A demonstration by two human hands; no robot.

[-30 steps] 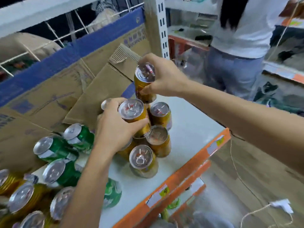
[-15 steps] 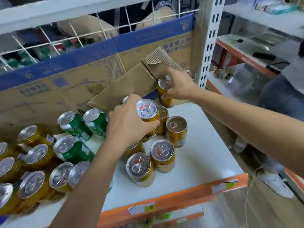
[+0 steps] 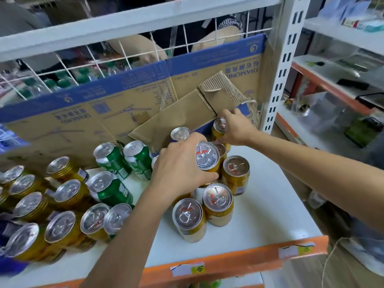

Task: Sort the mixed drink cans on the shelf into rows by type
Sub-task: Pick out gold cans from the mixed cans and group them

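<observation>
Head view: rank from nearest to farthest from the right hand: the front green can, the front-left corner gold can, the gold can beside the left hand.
From the right hand, gripping the back gold can:
1. Gold can just right of the left hand.
2. Front green can, middle left.
3. Corner gold can, front left.

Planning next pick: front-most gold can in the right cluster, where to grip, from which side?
Likely best: take the gold can round its side wall just under the lid, coming from the shelf front. It stands upright with its front face clear; a neighbouring can sits close at its right rear.
</observation>
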